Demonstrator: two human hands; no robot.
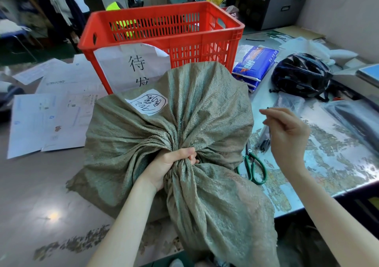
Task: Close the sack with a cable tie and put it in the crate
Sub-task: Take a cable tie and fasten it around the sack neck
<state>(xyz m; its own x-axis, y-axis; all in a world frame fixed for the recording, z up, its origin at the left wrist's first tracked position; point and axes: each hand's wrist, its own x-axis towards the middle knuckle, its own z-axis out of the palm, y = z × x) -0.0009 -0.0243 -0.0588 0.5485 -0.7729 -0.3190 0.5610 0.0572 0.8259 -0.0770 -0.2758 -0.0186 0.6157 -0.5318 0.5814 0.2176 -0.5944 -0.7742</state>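
Note:
A grey-green woven sack [184, 111] with a white handwritten label lies on the table in front of me. Its mouth is gathered into a twisted neck, and my left hand [172, 164] is clenched around that neck. My right hand [287, 131] hovers to the right of the sack, above the table. Its fingertips pinch a thin black cable tie [267, 108], of which only short ends show. A red slatted plastic crate [205, 41] stands upright just behind the sack, with a paper sign taped to its front. The inside of the crate is hidden.
Green-handled scissors [254, 168] and a bundle of black cable ties [264, 143] lie right of the sack. Further right are a black bicycle helmet [299, 76], blue packets [254, 65] and dark plastic bags [352, 119]. Loose papers [53, 115] cover the table's left side.

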